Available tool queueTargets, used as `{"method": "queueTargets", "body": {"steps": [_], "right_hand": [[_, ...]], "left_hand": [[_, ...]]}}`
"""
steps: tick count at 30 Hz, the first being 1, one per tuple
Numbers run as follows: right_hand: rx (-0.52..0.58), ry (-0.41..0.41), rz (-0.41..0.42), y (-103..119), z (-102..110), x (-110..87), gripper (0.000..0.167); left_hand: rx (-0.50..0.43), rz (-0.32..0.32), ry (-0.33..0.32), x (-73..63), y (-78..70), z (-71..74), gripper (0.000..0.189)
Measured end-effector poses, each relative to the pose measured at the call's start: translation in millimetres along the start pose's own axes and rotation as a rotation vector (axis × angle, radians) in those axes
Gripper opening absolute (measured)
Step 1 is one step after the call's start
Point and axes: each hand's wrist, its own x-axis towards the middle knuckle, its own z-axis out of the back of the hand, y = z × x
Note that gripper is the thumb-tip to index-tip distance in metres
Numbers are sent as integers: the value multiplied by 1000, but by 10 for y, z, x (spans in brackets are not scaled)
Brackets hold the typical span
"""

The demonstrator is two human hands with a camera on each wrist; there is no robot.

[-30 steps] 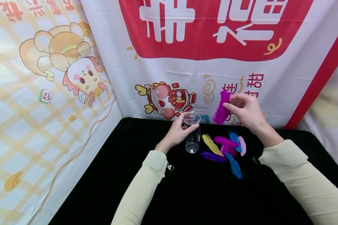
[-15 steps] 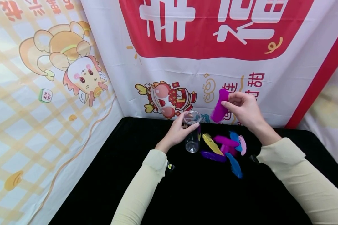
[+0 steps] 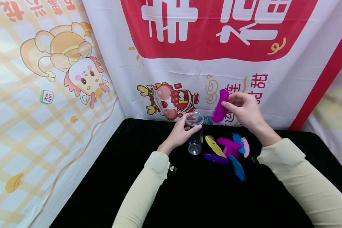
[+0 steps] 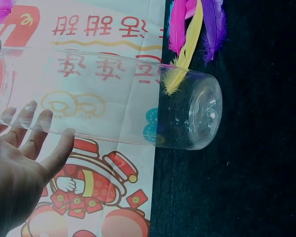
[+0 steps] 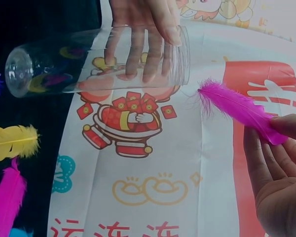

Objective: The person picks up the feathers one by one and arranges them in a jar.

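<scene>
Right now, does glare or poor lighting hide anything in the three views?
Head: bright, but the black table shows little texture; left wrist: hazy, the clear jar faint against the printed backdrop, its base glinting; right wrist: yellow and magenta tints on the jar, probably reflections, while the held feather looks fairly crisp.

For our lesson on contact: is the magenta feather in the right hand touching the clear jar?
Apart. In the head view, backdrop shows between the lower end of the held magenta feather and the rim of the clear jar.
</scene>
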Motion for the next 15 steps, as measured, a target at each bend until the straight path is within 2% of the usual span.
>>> {"method": "queueTargets", "body": {"steps": [9, 15], "right_hand": [[13, 14, -6, 16, -42, 12, 25], [31, -5, 18, 13, -81, 20, 22]], "left_hand": [[0, 3, -6, -6, 3, -7, 55], [5, 6, -5, -9, -2, -5, 57]]}}
